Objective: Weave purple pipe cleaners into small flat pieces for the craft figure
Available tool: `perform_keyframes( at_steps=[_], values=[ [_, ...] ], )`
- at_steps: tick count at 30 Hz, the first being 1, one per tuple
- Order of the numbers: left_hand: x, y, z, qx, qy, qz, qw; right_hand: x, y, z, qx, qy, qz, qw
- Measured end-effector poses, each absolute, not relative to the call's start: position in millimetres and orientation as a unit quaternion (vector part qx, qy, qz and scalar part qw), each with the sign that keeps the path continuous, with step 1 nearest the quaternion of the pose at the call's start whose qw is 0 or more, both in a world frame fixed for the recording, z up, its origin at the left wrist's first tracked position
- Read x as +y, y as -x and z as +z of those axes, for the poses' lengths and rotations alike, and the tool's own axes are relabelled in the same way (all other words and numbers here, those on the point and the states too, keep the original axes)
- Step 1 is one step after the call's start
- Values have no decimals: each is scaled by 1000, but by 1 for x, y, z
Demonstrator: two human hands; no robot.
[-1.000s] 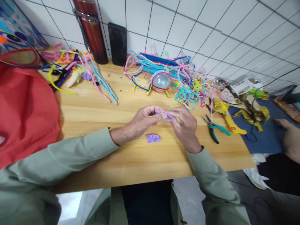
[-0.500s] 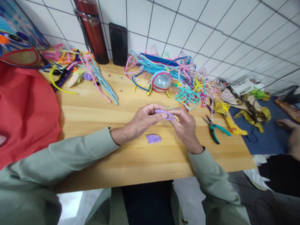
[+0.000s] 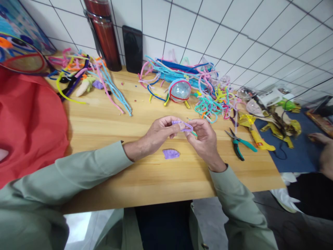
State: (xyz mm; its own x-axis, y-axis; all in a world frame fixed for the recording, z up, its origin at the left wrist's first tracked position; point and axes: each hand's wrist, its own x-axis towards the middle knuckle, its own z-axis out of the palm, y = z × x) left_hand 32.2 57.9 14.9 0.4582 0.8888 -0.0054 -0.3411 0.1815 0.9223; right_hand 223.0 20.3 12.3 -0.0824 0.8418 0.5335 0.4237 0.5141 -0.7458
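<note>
Over the middle of the table, a purple pipe cleaner piece [image 3: 187,127], bent into a narrow loop with a ribbed, wound part at its left end, is held up between both hands. My left hand [image 3: 162,131] pinches the wound part between thumb and fingers. At the loop's other end, the thumb and fingertips of my right hand [image 3: 204,137] close round the purple strand; the exact contact is partly hidden. Below them a second ribbed purple piece [image 3: 171,153], flat and pointed on the right, lies on the wooden table [image 3: 145,177].
Teal-handled pliers [image 3: 239,143] and a yellow glue gun [image 3: 261,140] lie to the right. Behind are heaped pipe cleaners [image 3: 179,71], a clear ball [image 3: 180,91], a phone [image 3: 132,49] and a red flask [image 3: 105,38]. Red cloth [image 3: 31,121] covers the left; another person's hand [image 3: 321,139] shows far right.
My right hand's fingers have shifted and parted slightly at the loop's right end, showing more of it and a bit of green beside it. My left hand keeps its pinch.
</note>
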Motion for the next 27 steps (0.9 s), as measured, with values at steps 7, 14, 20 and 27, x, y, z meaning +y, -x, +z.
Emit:
perform_keyframes(
  at_steps=[7, 14, 20, 27],
  values=[
    [60, -33, 13, 297, -429, 435, 734, 22, -220, 12, -687, 469, 247, 496],
    [60, -33, 12, 318, -449, 437, 712, 19, -219, 22, -634, 483, 351, 492],
    [59, -33, 11, 329, -451, 442, 702, 22, -215, 22, -613, 487, 365, 504],
    [57, -34, 13, 343, -457, 447, 688, 22, -213, 20, -602, 488, 373, 511]
  ],
)
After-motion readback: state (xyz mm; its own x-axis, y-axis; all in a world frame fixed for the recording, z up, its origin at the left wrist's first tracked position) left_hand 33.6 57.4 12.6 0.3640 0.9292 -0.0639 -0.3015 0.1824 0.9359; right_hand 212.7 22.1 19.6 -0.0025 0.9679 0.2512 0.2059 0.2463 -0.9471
